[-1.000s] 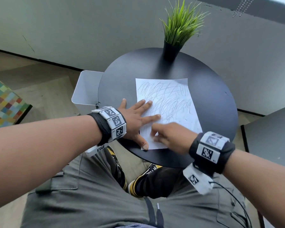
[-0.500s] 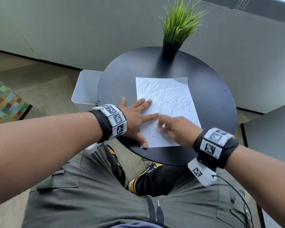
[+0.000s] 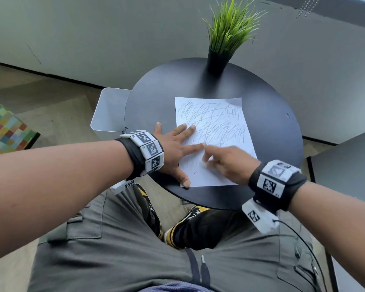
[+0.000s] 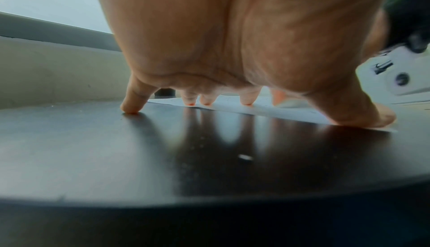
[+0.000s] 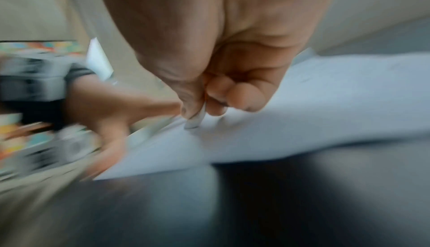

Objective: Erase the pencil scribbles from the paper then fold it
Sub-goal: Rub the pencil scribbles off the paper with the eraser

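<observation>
A white sheet of paper (image 3: 215,127) covered in grey pencil scribbles lies on a round black table (image 3: 272,133). My left hand (image 3: 177,148) lies flat with fingers spread, pressing the paper's left edge (image 4: 232,106) down. My right hand (image 3: 226,163) pinches a small white eraser (image 5: 195,120) between thumb and fingers and holds it against the lower part of the sheet (image 5: 302,113). In the head view the eraser (image 3: 203,164) shows only as a pale blur under the fingers. The lower strip of paper looks nearly free of marks.
A potted green grass plant (image 3: 226,34) in a black pot stands at the table's far edge. A white chair seat (image 3: 110,110) sits left of the table, a dark surface (image 3: 346,161) to the right. My legs are under the near rim.
My right hand with the eraser has slid back and forth across the lower paper, now a little further up and left. The left hand has stayed pressed in place.
</observation>
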